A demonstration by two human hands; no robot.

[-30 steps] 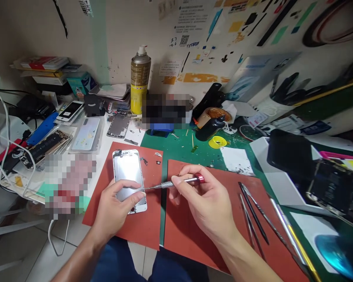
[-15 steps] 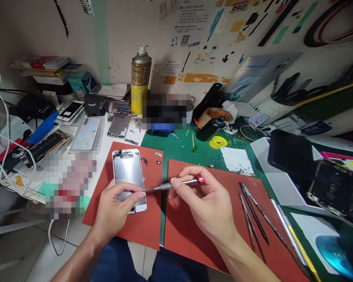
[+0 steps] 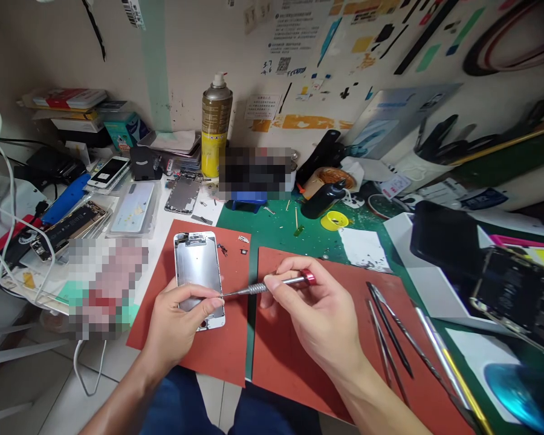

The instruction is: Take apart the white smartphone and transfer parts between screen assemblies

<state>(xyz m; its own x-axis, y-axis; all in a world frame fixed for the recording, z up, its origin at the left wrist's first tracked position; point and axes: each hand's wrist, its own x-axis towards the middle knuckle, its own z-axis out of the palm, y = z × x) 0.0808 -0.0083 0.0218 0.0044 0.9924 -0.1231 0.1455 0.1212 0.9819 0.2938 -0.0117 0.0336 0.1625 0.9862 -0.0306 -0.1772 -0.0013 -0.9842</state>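
A white-framed phone screen assembly (image 3: 198,260), its silvery metal back facing up, lies over the left red mat (image 3: 163,326). My left hand (image 3: 181,317) is closed on its lower part, with thumb and index finger meeting near its right edge. In my right hand (image 3: 315,308) is a metal screwdriver (image 3: 256,288) with a red end cap, held nearly level. Its thin tip points left and meets the phone's right edge beside my left fingertips. Whether a screw sits at the tip is too small to tell.
Small parts (image 3: 243,244) lie on the left mat's upper right. Tweezers (image 3: 392,329) and other slim tools rest on the right red mat (image 3: 294,374). Behind stand a yellow spray can (image 3: 216,130), a black bottle (image 3: 321,199) and a yellow dish (image 3: 334,220). An opened phone (image 3: 517,296) is at right.
The view has shifted slightly. Both hands, the screwdriver and the phone screen assembly hold nearly the same places.
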